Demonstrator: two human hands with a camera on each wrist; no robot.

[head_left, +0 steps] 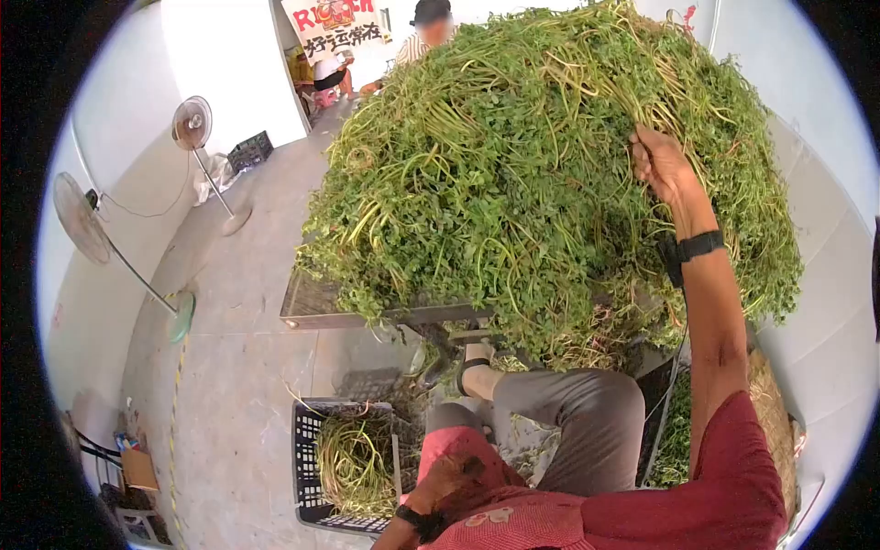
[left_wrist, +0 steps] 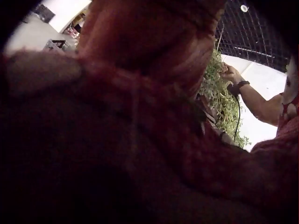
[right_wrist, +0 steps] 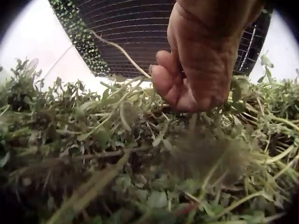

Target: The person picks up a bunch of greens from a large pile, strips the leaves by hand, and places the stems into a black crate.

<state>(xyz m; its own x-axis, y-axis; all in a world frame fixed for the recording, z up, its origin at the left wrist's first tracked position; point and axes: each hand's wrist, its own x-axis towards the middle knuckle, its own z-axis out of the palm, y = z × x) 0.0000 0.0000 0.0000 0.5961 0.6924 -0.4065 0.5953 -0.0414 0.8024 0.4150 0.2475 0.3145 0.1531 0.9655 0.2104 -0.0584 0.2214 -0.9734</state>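
Observation:
A large heap of leafy green stems (head_left: 513, 183) covers the table. At its right side, my right hand (head_left: 662, 165) has its fingers curled and pinches green stems; in the right wrist view a pale stem (right_wrist: 122, 52) sticks out from the fingertips of that hand (right_wrist: 198, 70). My left hand (head_left: 446, 481) rests on my thigh, over red cloth (head_left: 458, 444), with nothing in it. The left wrist view is mostly dark, with part of the left hand (left_wrist: 154, 37) close to the camera and the right hand (left_wrist: 230, 74) at the heap beyond.
A black crate (head_left: 305, 467) holding loose stems stands on the floor to my left. The table's edge (head_left: 385, 318) shows under the heap. Two standing fans (head_left: 192, 124) are at the left wall. Another person (head_left: 429, 32) is behind the heap.

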